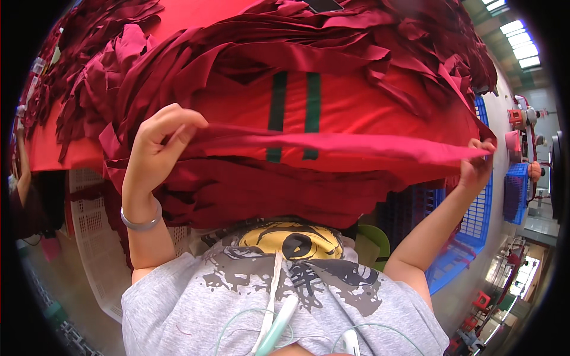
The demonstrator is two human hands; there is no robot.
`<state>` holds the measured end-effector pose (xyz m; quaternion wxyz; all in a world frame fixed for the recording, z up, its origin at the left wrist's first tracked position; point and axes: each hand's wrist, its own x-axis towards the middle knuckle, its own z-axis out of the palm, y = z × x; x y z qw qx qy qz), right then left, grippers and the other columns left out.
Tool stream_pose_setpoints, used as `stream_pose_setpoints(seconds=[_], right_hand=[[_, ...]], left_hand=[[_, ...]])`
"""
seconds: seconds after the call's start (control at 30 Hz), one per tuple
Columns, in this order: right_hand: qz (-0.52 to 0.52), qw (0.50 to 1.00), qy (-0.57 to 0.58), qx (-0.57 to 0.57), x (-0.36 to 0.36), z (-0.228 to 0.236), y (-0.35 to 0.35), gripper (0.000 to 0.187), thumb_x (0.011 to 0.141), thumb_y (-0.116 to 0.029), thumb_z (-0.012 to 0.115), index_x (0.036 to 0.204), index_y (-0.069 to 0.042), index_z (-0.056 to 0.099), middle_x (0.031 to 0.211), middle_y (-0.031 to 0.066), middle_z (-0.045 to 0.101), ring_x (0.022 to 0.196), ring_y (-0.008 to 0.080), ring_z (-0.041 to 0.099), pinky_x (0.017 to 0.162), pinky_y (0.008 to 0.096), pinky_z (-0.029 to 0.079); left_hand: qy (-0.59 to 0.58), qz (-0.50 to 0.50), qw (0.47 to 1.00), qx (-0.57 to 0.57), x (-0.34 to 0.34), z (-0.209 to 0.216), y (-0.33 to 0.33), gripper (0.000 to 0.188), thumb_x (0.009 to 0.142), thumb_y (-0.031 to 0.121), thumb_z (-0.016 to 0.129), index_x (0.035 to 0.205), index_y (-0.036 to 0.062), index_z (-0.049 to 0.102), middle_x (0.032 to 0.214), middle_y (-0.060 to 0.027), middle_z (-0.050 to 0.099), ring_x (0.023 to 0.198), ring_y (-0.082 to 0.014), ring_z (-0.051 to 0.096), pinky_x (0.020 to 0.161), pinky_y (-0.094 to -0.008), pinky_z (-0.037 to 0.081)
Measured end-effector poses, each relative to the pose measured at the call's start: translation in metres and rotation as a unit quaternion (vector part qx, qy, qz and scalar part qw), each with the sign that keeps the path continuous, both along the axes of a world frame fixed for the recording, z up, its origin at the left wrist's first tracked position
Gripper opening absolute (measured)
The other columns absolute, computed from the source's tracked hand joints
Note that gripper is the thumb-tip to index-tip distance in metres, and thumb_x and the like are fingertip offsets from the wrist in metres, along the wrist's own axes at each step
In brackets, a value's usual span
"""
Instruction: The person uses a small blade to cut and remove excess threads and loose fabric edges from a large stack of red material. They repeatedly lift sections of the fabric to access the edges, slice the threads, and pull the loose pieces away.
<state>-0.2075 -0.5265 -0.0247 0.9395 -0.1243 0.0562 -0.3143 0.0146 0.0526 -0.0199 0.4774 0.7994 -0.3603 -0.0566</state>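
A long strip of dark pink fabric point(332, 142) is stretched between my two hands above the red-covered table point(362, 113). My left hand point(163, 133), with a pale bangle at its wrist, pinches the strip's left end. The right end is gripped between the thumb and fingers of my right hand point(477, 161), out by the table's right edge. Under the strip, two dark green bands point(277, 107) cross the red cover. A layer of maroon fabric pieces point(273, 196) hangs over the near edge, just in front of my body.
Heaped maroon strips point(297, 47) arc around the table's far side, with a dark flat object point(323, 5) at the far edge. A white plastic basket point(98, 249) stands at lower left. Blue crates point(475, 219) stand at right. Another person's arm point(24, 166) shows at far left.
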Motion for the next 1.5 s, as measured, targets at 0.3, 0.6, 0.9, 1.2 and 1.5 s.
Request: stream_pose_setpoints(seconds=[0.3, 0.6, 0.9, 1.2, 1.5], right_hand=[[-0.002, 0.990, 0.137, -0.040, -0.066, 0.006, -0.102, 0.020, 0.088, 0.003, 0.052, 0.105, 0.000, 0.061, 0.101, 0.0083, 0.065, 0.088, 0.0191, 0.053, 0.082, 0.0359, 0.040], [0.005, 0.995, 0.008, -0.102, -0.031, 0.021, -0.150, 0.016, 0.081, -0.008, 0.068, 0.092, -0.002, 0.057, 0.089, 0.0066, 0.059, 0.081, 0.0193, 0.042, 0.070, 0.0325, 0.034], [-0.171, 0.905, 0.364, -0.140, -0.080, -0.026, -0.284, 0.011, 0.081, -0.005, 0.056, 0.091, -0.004, 0.060, 0.087, 0.0095, 0.065, 0.074, 0.0242, 0.057, 0.082, 0.0411, 0.044], [-0.234, 0.298, 0.787, -0.486, -0.037, -0.050, -0.268, 0.073, 0.076, -0.059, 0.064, 0.112, 0.005, 0.066, 0.119, 0.0270, 0.063, 0.101, 0.0401, 0.064, 0.086, 0.0456, 0.048], [-0.116, 0.387, 0.784, -0.472, 0.004, -0.059, -0.203, 0.055, 0.073, -0.037, 0.076, 0.106, 0.007, 0.069, 0.082, 0.0115, 0.066, 0.061, 0.0212, 0.062, 0.055, 0.0369, 0.049]], left_hand=[[-0.112, 0.014, 0.990, 0.086, -0.007, 0.003, 0.006, 0.026, 0.063, 0.011, 0.083, 0.087, 0.0037, 0.074, 0.081, -0.0048, 0.042, 0.073, -0.0187, 0.046, 0.063, -0.0296, 0.039], [0.202, 0.017, 0.935, -0.290, 0.003, -0.003, 0.038, 0.007, 0.085, 0.003, 0.062, 0.079, 0.0008, 0.063, 0.079, -0.0052, 0.058, 0.084, -0.0150, 0.050, 0.081, -0.0307, 0.040], [-0.270, 0.268, 0.878, 0.289, -0.010, -0.025, 0.000, 0.016, 0.075, 0.007, 0.071, 0.075, 0.0083, 0.055, 0.084, -0.0026, 0.058, 0.081, -0.0235, 0.058, 0.074, -0.0370, 0.038], [-0.386, 0.216, 0.853, 0.277, -0.040, -0.012, -0.025, 0.028, 0.080, 0.012, 0.070, 0.108, 0.0147, 0.068, 0.123, -0.0016, 0.059, 0.122, -0.0253, 0.052, 0.112, -0.0475, 0.026], [-0.225, 0.091, 0.936, 0.254, -0.032, -0.041, -0.051, 0.035, 0.090, 0.017, 0.060, 0.124, 0.0063, 0.061, 0.126, -0.0125, 0.060, 0.116, -0.0325, 0.055, 0.102, -0.0487, 0.039]])
